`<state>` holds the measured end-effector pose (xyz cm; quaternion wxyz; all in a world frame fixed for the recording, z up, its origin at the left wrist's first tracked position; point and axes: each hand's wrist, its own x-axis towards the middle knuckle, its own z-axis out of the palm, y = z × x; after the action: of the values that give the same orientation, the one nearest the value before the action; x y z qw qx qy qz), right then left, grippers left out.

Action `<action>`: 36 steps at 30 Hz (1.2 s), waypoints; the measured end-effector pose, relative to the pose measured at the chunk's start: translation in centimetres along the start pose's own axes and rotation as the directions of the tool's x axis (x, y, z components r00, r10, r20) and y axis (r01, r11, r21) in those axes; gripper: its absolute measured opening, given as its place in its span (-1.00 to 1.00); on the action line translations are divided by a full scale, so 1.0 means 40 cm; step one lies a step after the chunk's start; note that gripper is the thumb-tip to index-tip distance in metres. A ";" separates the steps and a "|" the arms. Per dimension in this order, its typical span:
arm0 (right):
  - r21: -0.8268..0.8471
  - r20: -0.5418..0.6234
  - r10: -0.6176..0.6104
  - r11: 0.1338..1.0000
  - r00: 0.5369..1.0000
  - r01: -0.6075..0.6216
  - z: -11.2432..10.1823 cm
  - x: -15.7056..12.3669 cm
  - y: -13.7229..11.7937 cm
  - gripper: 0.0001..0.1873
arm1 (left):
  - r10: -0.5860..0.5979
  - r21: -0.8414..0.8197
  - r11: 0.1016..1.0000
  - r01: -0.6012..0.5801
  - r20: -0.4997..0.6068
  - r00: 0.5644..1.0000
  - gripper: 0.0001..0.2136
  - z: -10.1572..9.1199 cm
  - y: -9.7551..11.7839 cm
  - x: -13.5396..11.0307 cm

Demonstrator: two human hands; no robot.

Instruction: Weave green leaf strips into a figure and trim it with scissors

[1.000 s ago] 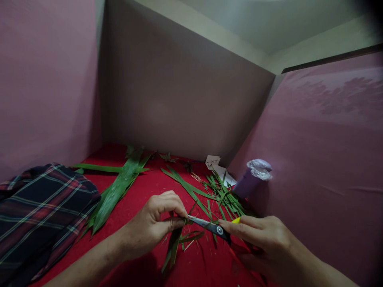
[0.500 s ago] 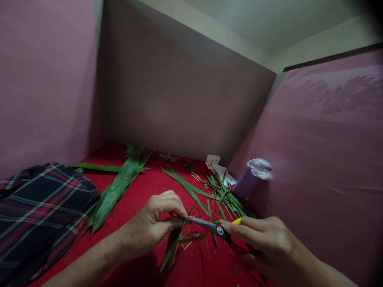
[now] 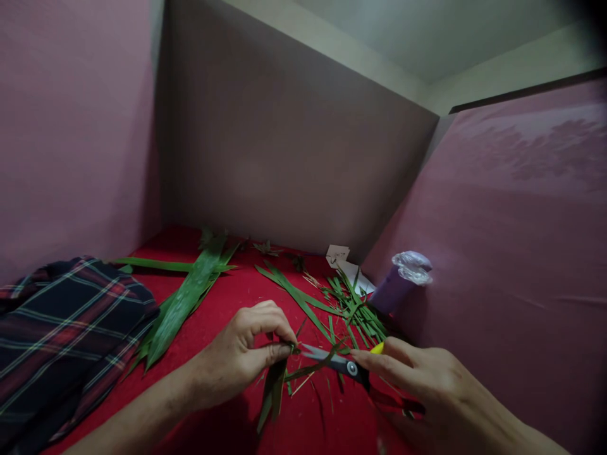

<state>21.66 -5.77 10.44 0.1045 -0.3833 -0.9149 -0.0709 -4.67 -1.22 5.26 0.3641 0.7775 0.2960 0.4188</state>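
Leaf strips (image 3: 271, 395), dark green and narrow, hang toward six o'clock from the left hand (image 3: 239, 351), low and central in the view; the pinched thumb and index finger hide their upper ends, so I cannot tell how they are folded or joined there. One thin tip pokes up at one o'clock of the pinch, and a curved strip runs toward three, crossing the scissors (image 3: 351, 368). Those point to nine o'clock, just short of the left fingertips; a yellow handle part (image 3: 378, 348) shows, the rest mostly covered by the right hand (image 3: 431, 376), its fingers closed on the handles, the lower ones lost in shadow. Pale slivers (image 3: 302, 385) lie beneath on the red surface (image 3: 218, 316). At one o'clock sits a pile of slim leaf pieces (image 3: 363, 316), beside a purple object (image 3: 393, 289) topped with clear wrap. Broad leaves (image 3: 183, 309) lie at ten, next to plaid cloth (image 3: 80, 328) cut off by the left edge. Writing on a white card (image 3: 337, 254) near one o'clock is unreadable.
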 end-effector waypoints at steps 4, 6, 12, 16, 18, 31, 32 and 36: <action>-0.029 -0.031 -0.038 0.999 0.999 0.037 0.001 -0.003 -0.002 -0.57 | 0.001 0.009 1.000 -0.001 -0.009 1.000 -0.90 0.002 0.005 -0.002; -0.068 -0.074 -0.071 0.996 0.995 0.066 0.002 -0.003 -0.003 -0.55 | -0.002 0.010 1.000 0.002 -0.014 1.000 -0.91 0.003 0.007 -0.003; -0.093 -0.112 -0.158 0.985 0.981 0.148 0.008 0.001 -0.012 -0.60 | -0.009 0.041 0.999 0.009 -0.017 1.000 -0.90 0.004 0.009 -0.005; -0.092 -0.114 -0.198 0.978 0.974 0.188 0.001 0.006 -0.020 -0.63 | 0.002 0.062 0.998 -0.001 -0.018 1.000 -0.90 0.004 0.006 -0.003; -0.092 -0.121 -0.197 0.978 0.973 0.187 -0.002 0.010 -0.023 -0.66 | 0.009 0.070 0.998 -0.008 -0.013 1.000 -0.90 0.005 0.005 -0.002; -0.076 -0.117 -0.205 0.978 0.972 0.197 0.006 0.001 -0.029 -0.66 | 0.050 0.114 0.992 -0.050 0.011 0.999 -0.90 0.006 0.002 -0.008; -0.067 -0.099 -0.191 0.980 0.977 0.185 0.007 -0.002 -0.029 -0.65 | 0.053 0.117 0.992 -0.054 0.010 0.999 -0.90 0.007 0.002 -0.009; -0.047 -0.056 -0.155 0.987 0.986 0.153 0.007 -0.013 -0.028 -0.61 | 0.067 0.126 0.990 -0.068 0.010 0.998 -0.89 0.008 -0.002 -0.009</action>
<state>21.20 -6.85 10.00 0.1178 -0.3113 -0.9366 -0.1098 -4.59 -1.55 4.93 0.3008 0.8097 0.2943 0.4090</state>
